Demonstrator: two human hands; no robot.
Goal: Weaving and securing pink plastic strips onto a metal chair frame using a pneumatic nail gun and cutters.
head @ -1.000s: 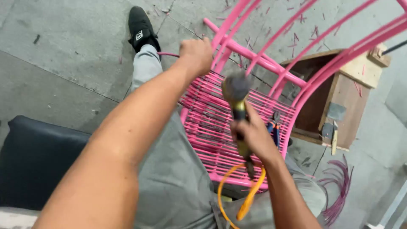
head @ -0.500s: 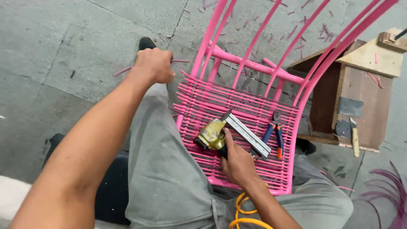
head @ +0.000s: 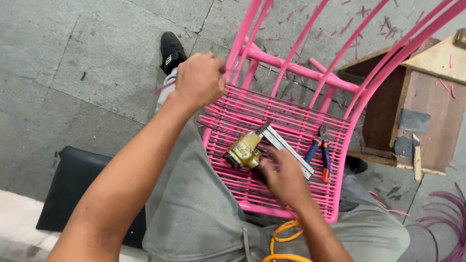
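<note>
A pink metal chair frame [head: 310, 73] with a woven pink cord seat [head: 286, 121] stands against my knees. My left hand [head: 200, 80] is closed around one of the frame's upright rods at the seat's back left corner. A yellow pneumatic staple gun [head: 247, 149] with a silver magazine lies flat on the seat. My right hand [head: 285, 177], blurred, covers the gun's grip with its fingers on it. Pliers with blue and orange handles [head: 320, 151] lie on the seat just right of the gun.
An orange air hose [head: 284, 242] coils at my lap. A black cushion [head: 73, 194] lies on the concrete floor at left, my black shoe [head: 171, 48] beyond it. A wooden box [head: 417, 97] stands at right, with pink cord scraps [head: 446, 218] below it.
My right hand lowered the staple gun from the air onto the woven seat. My left hand kept its hold on the frame. The view shifted slightly.
</note>
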